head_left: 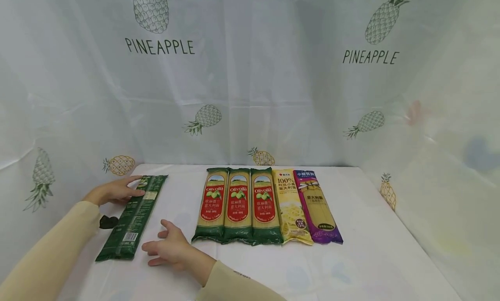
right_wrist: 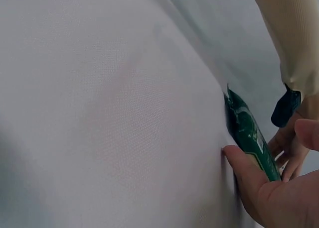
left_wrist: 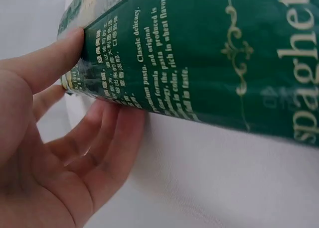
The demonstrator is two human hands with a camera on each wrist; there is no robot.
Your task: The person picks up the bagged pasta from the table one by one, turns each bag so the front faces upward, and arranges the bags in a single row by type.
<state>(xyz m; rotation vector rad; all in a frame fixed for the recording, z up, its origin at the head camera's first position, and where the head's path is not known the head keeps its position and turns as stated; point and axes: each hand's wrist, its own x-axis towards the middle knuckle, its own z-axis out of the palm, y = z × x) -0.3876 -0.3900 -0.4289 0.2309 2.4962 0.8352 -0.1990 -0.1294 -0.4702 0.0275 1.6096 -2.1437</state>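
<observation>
A green packet of spaghetti [head_left: 134, 218] lies at the left of the table, its back with the barcode facing up. At the packet's far left edge, my left hand [head_left: 117, 190] grips it. The left wrist view shows the thumb [left_wrist: 65, 54] on top of the wrapper and the other fingers curled at its lower edge. My right hand [head_left: 172, 248] hovers just right of the packet's near half, its fingers spread and holding nothing. In the right wrist view, the right thumb [right_wrist: 244, 171] overlaps the packet [right_wrist: 249, 128].
Three red-and-green spaghetti packets [head_left: 237, 205] lie side by side mid-table. A yellow pasta packet [head_left: 291, 205] and a purple one [head_left: 318, 205] continue the row to the right. A pineapple-print curtain [head_left: 254, 75] hangs behind and beside the white-covered table [head_left: 371, 249].
</observation>
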